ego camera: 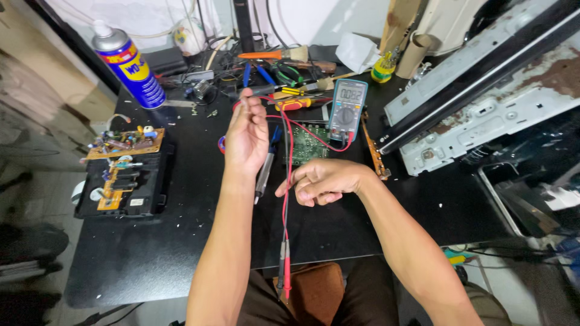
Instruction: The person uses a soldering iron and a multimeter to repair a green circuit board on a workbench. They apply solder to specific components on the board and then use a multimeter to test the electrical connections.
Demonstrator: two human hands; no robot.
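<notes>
My left hand (pixel 246 136) is raised over the black table (pixel 181 241), pinching the red and black test leads (pixel 286 181) near the top of their loop. My right hand (pixel 320 180) pinches the same two leads lower down. Below it the two probes (pixel 284 268) hang straight down past the table's front edge. The leads run to a grey-and-teal multimeter (pixel 347 108) lying behind my hands, its screen lit. A green circuit board (pixel 305 145) lies under the wires next to the meter. A soldering iron (pixel 264 172) rests on the table beside my left wrist.
A blue-and-yellow spray can (pixel 130 66) stands at the back left. A brown circuit board on a black casing (pixel 124 175) sits at the left. Screwdrivers and pliers (pixel 284 75) clutter the back. A rusted metal chassis (pixel 483 96) fills the right.
</notes>
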